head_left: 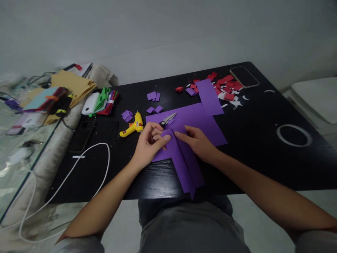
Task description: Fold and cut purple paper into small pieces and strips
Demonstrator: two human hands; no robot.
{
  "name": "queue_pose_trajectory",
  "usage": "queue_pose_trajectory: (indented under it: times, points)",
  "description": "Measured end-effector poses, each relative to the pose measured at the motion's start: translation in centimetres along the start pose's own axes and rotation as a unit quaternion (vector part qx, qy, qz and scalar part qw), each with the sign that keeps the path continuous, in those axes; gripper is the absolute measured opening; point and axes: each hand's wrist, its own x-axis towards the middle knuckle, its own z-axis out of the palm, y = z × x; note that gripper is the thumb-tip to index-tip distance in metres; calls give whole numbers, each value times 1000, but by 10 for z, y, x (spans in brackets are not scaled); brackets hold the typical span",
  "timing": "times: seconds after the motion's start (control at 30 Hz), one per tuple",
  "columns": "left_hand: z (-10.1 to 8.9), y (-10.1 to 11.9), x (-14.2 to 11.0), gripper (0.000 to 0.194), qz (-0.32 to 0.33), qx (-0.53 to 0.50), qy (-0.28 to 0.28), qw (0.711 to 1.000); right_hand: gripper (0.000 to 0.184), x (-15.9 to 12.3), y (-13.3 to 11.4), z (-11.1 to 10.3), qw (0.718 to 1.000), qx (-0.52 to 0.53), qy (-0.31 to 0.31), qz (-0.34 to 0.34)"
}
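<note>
Black table [263, 140], grey wall [168, 35], my left hand [149, 142] pinching paper [183, 168], right hand [198, 142] half-curled against it, grip unclear, scissors [170, 118] partly hidden

Left grip [146, 144] pinches folded purple paper [181, 168]; right grip [200, 143] touches it

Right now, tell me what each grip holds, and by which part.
The folded purple paper: the left grip holds it by its far end, thumb on top. The right grip touches it near that end; whether it pinches is unclear.
</note>
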Motion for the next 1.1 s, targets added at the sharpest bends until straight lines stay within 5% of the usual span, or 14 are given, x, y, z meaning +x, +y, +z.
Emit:
queue_pose_trajectory:
  times: [0.53,0.9,1.1]
  points:
    - [-8,-2,2,35,20,118,-64,991,26,2,9,1,991,-102,-3,-83]
    - [-4,-2,2,28,30,133,37,990,32,-2,5,4,997,-71,-4,-41]
    - [-1,-2,2,32,15,84,42,995,33,-1,5,4,998,-58,3,-36]
